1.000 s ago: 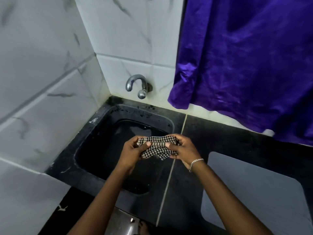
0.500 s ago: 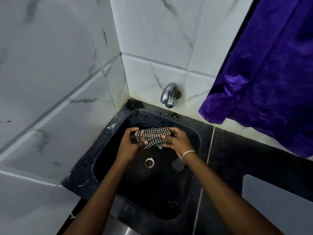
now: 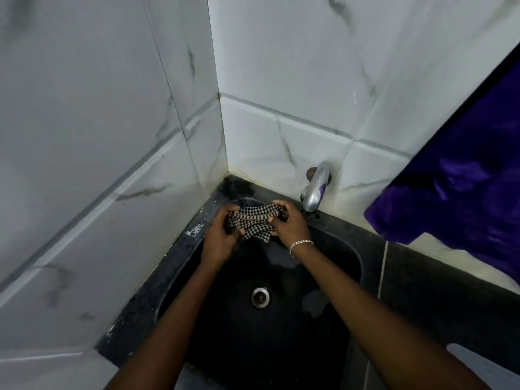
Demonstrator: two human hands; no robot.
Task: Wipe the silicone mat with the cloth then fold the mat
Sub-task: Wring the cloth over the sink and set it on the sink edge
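Fingers [image 3: 282, 206] of left hand [image 3: 218, 240] and right hand [image 3: 289, 226] pinching cloth [image 3: 253, 220], forearms outstretched over sink [image 3: 346, 243].

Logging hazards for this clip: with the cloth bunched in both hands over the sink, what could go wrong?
1. The cloth, gripped by the left hand and right hand near the tap, could slip into the sink.
2. If soaked and poorly wrung, it might leave the mat wet for folding.
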